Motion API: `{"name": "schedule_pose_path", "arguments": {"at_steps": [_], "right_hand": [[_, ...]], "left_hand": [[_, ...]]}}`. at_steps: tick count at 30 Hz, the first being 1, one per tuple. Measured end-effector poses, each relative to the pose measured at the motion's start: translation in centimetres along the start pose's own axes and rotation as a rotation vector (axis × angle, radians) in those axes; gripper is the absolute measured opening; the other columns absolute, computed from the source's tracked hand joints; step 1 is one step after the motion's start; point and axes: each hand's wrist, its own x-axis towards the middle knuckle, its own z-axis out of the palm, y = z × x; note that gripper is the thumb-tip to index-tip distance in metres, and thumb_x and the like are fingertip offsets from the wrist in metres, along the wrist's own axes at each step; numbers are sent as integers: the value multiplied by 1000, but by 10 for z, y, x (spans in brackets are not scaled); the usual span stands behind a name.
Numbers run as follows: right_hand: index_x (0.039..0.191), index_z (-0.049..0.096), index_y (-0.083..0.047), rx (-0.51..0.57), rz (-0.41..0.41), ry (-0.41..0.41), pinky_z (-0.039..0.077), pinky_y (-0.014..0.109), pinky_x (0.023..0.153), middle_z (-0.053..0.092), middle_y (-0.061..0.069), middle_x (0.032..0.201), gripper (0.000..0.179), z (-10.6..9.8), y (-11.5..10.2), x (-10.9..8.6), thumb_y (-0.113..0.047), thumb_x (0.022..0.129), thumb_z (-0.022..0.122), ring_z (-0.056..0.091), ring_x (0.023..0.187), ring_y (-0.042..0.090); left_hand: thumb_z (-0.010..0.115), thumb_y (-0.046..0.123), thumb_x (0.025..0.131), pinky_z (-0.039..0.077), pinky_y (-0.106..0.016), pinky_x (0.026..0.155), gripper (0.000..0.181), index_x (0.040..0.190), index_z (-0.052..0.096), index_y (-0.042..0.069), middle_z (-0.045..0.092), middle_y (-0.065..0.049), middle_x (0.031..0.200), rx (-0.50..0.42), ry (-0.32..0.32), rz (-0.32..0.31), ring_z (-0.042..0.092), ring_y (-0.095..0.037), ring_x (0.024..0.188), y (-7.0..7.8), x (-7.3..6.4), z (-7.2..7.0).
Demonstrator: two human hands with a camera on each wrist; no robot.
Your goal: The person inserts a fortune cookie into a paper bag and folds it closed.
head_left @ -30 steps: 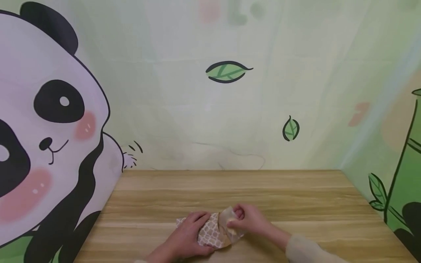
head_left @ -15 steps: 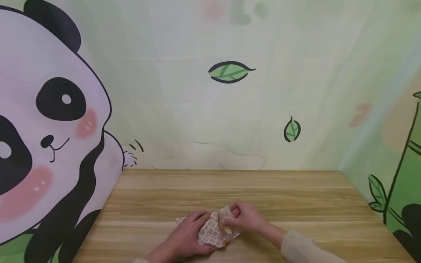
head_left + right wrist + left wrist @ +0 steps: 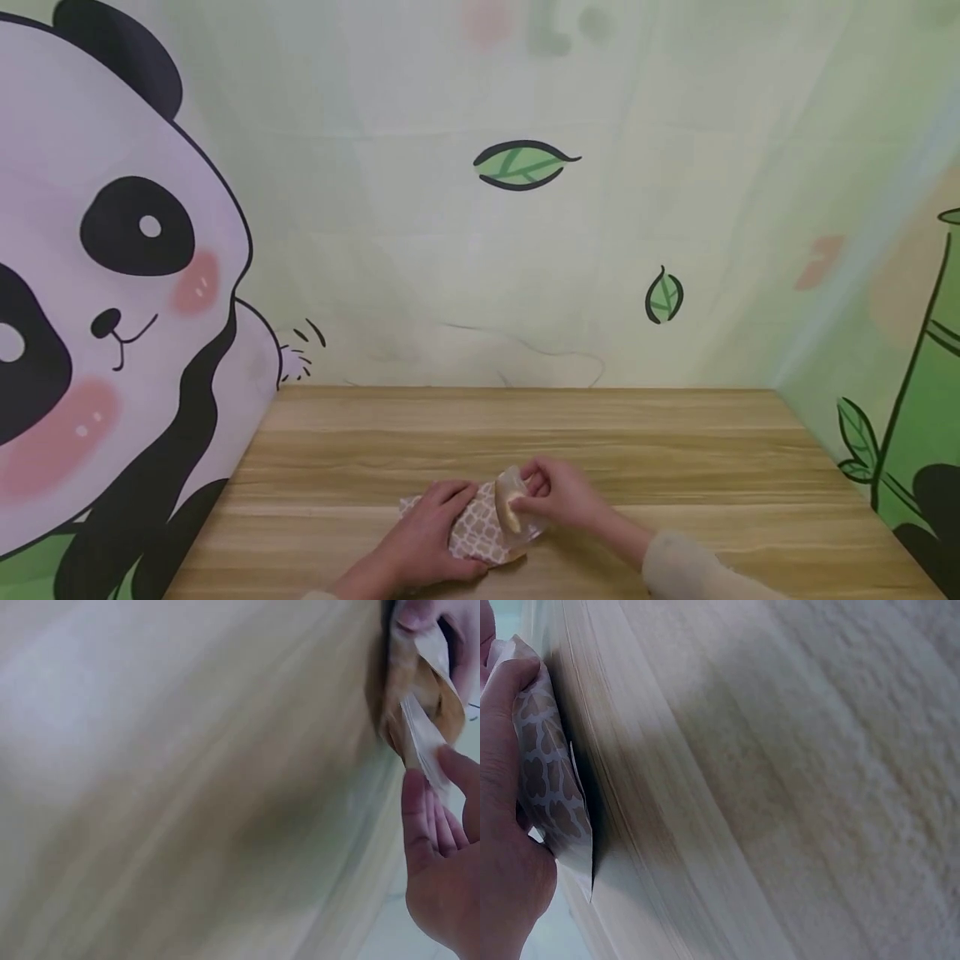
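"Gripping what, exactly?"

"Left hand holds a lattice-print paper bag between thumb and fingers; right hand pinches a translucent packet, thumb and fingertips nearly together."

"And around them?"

"Panda-printed backdrop behind, wood-grain table below."

"Where's the bag?"

"On the table's near part, open end towards the right hand, its inside brown."

"Anything smaller?"

"That packet, poking out at the open end."

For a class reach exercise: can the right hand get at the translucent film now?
Probably yes: the right hand pinches the translucent film, with the left hand clear, on the patterned packet.
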Motion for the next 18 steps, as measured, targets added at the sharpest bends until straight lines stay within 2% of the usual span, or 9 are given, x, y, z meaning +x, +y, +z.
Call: {"name": "schedule_pose_path", "arguments": {"at_steps": [4,8,13,18], "right_hand": [[105,66,4,32,-1,60,56,20,63,67,1,84,35,12,3,-4,-9,84,91,63,71,8],[106,66,3,95,42,59,57,20,65,69,2,87,34,18,1,-9,-13,87,89,64,75,11],[106,70,5,149,54,48,59,23,68,73,6,90,24,11,-3,-14,-9,92,83,67,79,14],[109,71,9,176,58,14,61,23,70,75,9,92,25,3,-1,-14,-2,90,83,70,81,17]], "left_hand": [[90,59,72,51,-49,111,102,153,57,7,57,-5,149,-3,-5,-15,56,-27,134,0,0,0],[90,60,72,52,-50,110,103,154,56,7,57,-4,149,-8,-7,-26,55,-26,134,0,0,-1],[91,59,72,52,-48,110,102,154,56,8,56,-3,149,-15,-10,-28,55,-24,134,2,0,-2],[91,59,71,52,-50,110,103,154,56,8,56,-3,150,-22,-20,-32,55,-26,135,3,0,-3]]}}
